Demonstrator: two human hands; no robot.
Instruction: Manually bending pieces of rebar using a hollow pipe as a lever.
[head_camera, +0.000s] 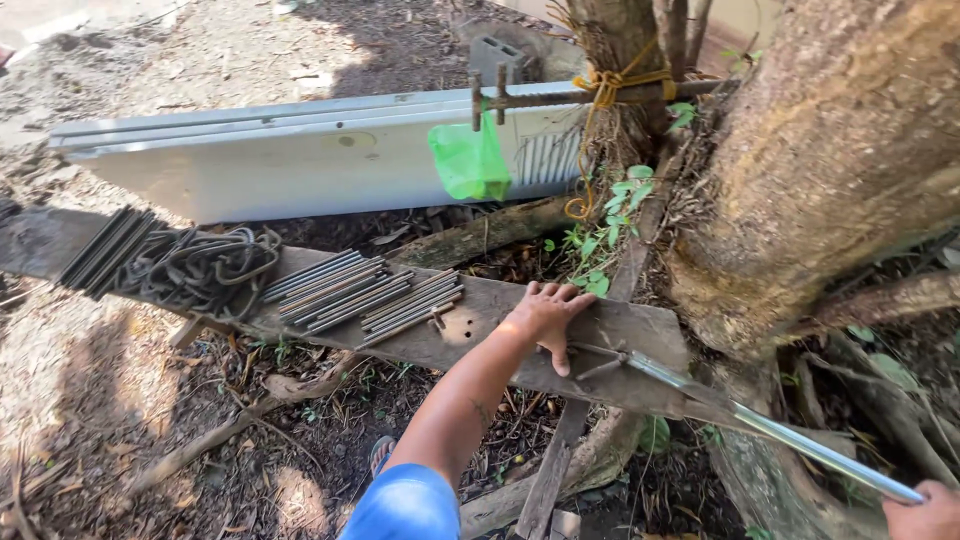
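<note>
My left hand (548, 315) lies flat on a weathered wooden plank (480, 320), fingers spread, pressing down beside a thin steel rod (600, 362) at the head of a long metal pipe (770, 425). At the frame's bottom right corner my right hand (925, 512) grips the far end of that pipe. The pipe runs diagonally from the plank down to the right. A pile of short straight steel rods (365, 293) lies on the plank to the left of my left hand.
Bent steel stirrups (205, 268) and more rods (105, 250) lie at the plank's left end. A thick tree trunk (830, 160) rises on the right. Behind stand a white panel (300, 160), a green plastic bag (468, 160) and a yellow rope (610, 85) tied round a stem.
</note>
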